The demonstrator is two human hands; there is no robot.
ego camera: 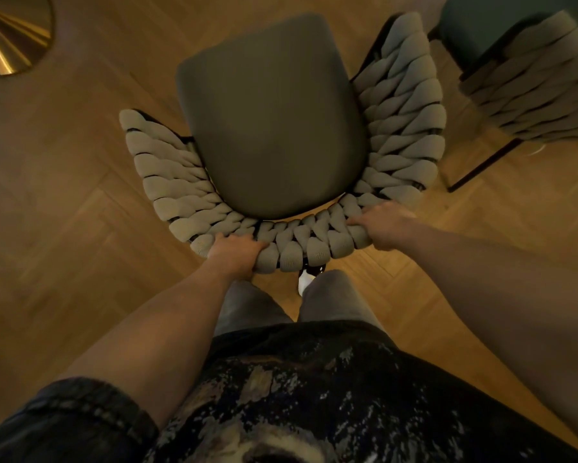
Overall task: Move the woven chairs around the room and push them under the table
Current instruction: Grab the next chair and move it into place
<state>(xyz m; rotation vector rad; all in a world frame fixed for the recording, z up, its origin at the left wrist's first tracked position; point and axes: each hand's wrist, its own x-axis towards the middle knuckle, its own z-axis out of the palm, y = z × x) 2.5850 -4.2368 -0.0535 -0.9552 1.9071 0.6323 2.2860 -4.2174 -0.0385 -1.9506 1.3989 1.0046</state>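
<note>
Seen from above, a grey woven chair (274, 135) with a smooth padded seat and a thick braided-rope backrest stands on the herringbone wooden floor (63, 228), directly in front of the person. Its curved backrest wraps around the near side of the seat and up both flanks. The left hand (235, 253) grasps the top edge of the backrest at its near-left part, fingers curled over the braided rope. The right hand (382, 225) grasps the same edge further to the right, fingers hooked over the weave towards the seat. Both bare forearms reach forward from short dark sleeves.

A second woven chair (528, 78) of the same kind, with a dark seat and thin black metal legs, stands just beside the first at the upper right, apart from it. A round brass-coloured cone-shaped base (10, 38) rests on the floor at the upper left, well apart from both chairs. The person's grey trouser legs (331, 302) and a white shoe tip (306, 282) show below the backrest.
</note>
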